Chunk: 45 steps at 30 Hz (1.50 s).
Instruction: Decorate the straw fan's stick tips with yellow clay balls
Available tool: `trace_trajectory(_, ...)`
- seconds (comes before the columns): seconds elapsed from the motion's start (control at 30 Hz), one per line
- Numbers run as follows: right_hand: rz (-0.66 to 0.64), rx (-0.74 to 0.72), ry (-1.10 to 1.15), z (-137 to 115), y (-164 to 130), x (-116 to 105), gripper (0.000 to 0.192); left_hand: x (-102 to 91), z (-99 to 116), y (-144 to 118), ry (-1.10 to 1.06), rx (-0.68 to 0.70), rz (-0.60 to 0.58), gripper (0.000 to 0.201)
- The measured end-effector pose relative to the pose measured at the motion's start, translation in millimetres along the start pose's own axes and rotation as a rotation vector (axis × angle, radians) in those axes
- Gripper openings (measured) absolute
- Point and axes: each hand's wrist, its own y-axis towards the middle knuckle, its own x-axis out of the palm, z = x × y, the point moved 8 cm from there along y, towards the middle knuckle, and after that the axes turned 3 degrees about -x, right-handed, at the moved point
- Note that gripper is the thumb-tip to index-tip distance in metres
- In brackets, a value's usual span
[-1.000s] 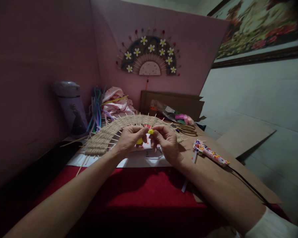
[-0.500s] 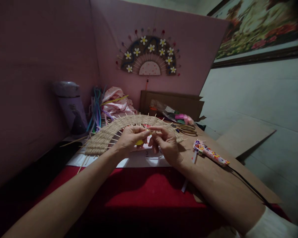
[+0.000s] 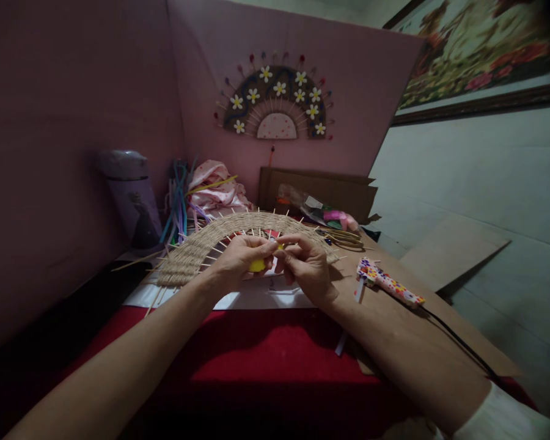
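My left hand [image 3: 238, 261] is closed round a soft-looking yellow lump [image 3: 257, 265], perhaps modelling clay; part of it is hidden by the fingers. Thumb and forefinger of that hand meet the fingertips of my right hand [image 3: 309, 269]. Between the tips shows a small yellow bit [image 3: 280, 247], pinched by the right thumb and forefinger. Just beyond both hands lies an arch-shaped woven cord piece [image 3: 183, 260] with thin sticks poking out along its inner and outer edges. White sheeting [image 3: 238, 300] lies under it.
A flower-patterned glue gun [image 3: 387, 282] with a black cord rests on brown board at the right. Pipe cleaners [image 3: 178, 195], pink cloth [image 3: 215, 186] and a purple bottle [image 3: 135, 205] stand at the back left. A flowered fan-shaped piece [image 3: 279, 89] hangs on the pink panel.
My fingertips have shifted slightly, and more of the yellow lump and the small yellow bit shows. Both hands stay in nearly the same place.
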Motion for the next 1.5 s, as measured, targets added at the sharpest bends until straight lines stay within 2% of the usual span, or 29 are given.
trace_trajectory(0.1,-0.015,0.000,-0.004,0.7,-0.4,1.0,0.028,-1.9,-0.6,0.3,-0.048,-0.003,0.010,0.030)
trace_trajectory(0.2,-0.014,-0.041,-0.003,0.8,0.3,0.2,0.021,-2.7,-0.1,0.3,-0.071,0.019,0.008,0.034)
trace_trajectory(0.37,-0.029,-0.030,0.023,7.9,1.4,-0.3,0.022,2.6,-1.7,0.0,-0.032,-0.003,-0.069,0.038)
trace_trajectory(0.53,-0.076,-0.059,-0.027,7.2,-0.5,2.6,0.034,-0.3,-2.2,0.3,-0.043,-0.032,-0.014,0.038)
trace_trajectory(0.67,-0.083,-0.101,-0.033,2.9,-0.9,4.1,0.024,-1.7,-5.1,0.9,-0.036,-0.037,-0.008,0.039)
trace_trajectory(0.8,-0.047,-0.112,-0.057,1.9,-0.6,1.6,0.019,0.6,-4.5,0.7,-0.019,-0.022,-0.054,0.041)
trace_trajectory(0.9,-0.029,-0.107,-0.066,4.1,-1.1,-0.9,0.022,1.0,-0.9,0.2,-0.044,-0.007,-0.047,0.039)
trace_trajectory(1.07,-0.070,-0.099,-0.048,3.9,-1.4,2.7,0.031,-2.2,-0.8,1.2,-0.038,-0.003,0.014,0.041)
trace_trajectory(1.2,-0.038,-0.093,-0.050,0.1,-0.2,2.4,0.022,2.4,-1.7,0.7,0.000,-0.005,-0.032,0.047)
trace_trajectory(1.3,0.001,-0.095,-0.070,-1.1,0.1,-0.8,0.020,3.0,-0.6,0.3,-0.029,-0.002,-0.037,0.042)
trace_trajectory(1.43,-0.054,-0.095,-0.080,0.7,-0.9,2.1,0.028,-1.5,-1.9,1.5,-0.045,-0.004,-0.001,0.040)
trace_trajectory(1.5,-0.060,-0.102,-0.087,1.0,-1.2,2.2,0.025,-3.3,-4.9,1.9,-0.024,-0.030,0.009,0.042)
